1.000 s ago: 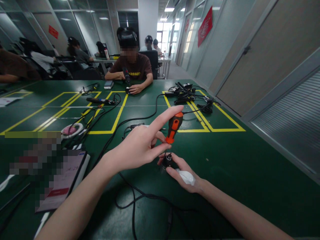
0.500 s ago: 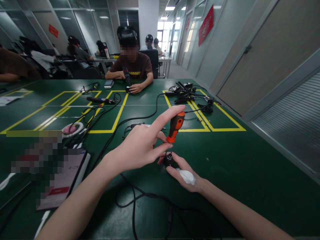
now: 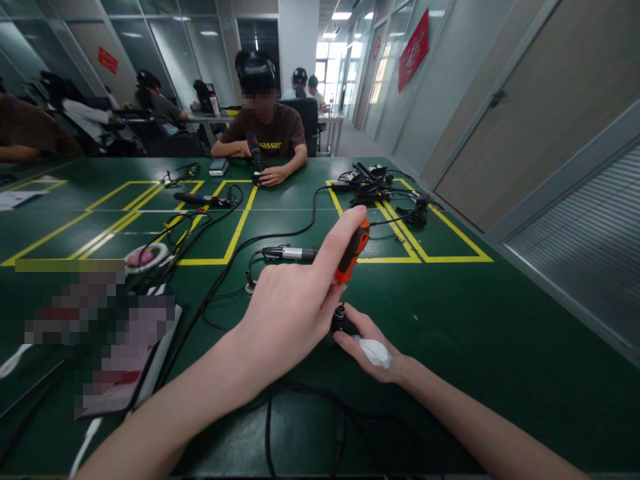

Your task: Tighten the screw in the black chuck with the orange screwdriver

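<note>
Left hand (image 3: 295, 307): is gripping the orange-and-black screwdriver (image 3: 351, 252) near the base of its handle, with the forefinger lying stretched along the handle up to its top; the other fingers are curling around the lower part, mostly hidden behind the back of the hand.
Screwdriver: is standing nearly upright, tilting slightly to the right, with its tip going down into the small black part (image 3: 340, 317); the tip itself is hidden.
Right hand (image 3: 367, 343): is resting on the green tabletop (image 3: 475, 333), palm up, its fingers pinching the small black part from the near side; a white patch is showing on the palm.
Small black part: is sitting on the tabletop just below the left hand, between the two hands, touching both the screwdriver and the right fingers.
Cables (image 3: 280, 400): black leads are running across the tabletop beneath the forearms.
Silver-and-black tool (image 3: 287, 253): is lying flat just beyond the left hand.
Person opposite (image 3: 265, 127): is sitting at the far edge, holding a dark tool upright.
</note>
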Demonstrator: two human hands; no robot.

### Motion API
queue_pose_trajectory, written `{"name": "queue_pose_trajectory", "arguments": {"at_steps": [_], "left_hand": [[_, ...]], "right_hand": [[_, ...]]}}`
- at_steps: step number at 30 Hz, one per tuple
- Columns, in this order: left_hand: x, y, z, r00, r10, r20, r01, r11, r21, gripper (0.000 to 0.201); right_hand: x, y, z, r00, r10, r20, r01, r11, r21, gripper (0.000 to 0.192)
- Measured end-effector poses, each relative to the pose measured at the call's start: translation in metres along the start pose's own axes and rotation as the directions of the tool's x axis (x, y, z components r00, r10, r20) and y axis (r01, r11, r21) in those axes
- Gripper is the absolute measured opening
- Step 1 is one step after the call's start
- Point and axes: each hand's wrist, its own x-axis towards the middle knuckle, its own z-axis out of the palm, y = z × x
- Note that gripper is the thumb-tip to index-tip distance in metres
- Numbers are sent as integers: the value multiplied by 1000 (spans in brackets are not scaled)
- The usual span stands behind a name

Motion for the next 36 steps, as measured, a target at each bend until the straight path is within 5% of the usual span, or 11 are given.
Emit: {"name": "queue_pose_trajectory", "arguments": {"at_steps": [5, 12, 17, 23, 36], "left_hand": [[0, 2, 1, 1000, 10, -14, -10, 1000, 15, 82], [8, -6, -20, 984, 49, 171, 2, 958, -287, 79], [11, -12, -20, 999, 39, 2, -34, 896, -443, 55], [15, -21, -3, 985, 159, -65, -168, 809, -564, 57], [12, -24, 7, 954, 222, -202, -294, 823, -485, 60]], "right_hand": [[-1, 3, 0, 1000, 7, 1, -7, 1000, 15, 30], [-1, 1, 1, 1000, 7, -13, -6, 1000, 26, 26], [-2, 1, 0, 1000, 20, 2, -20, 999, 43, 29], [-3, 6, -1, 1000, -17, 10, 17, 999, 43, 29], [-2, 6, 0, 1000, -28, -8, 28, 999, 18, 22]]}}
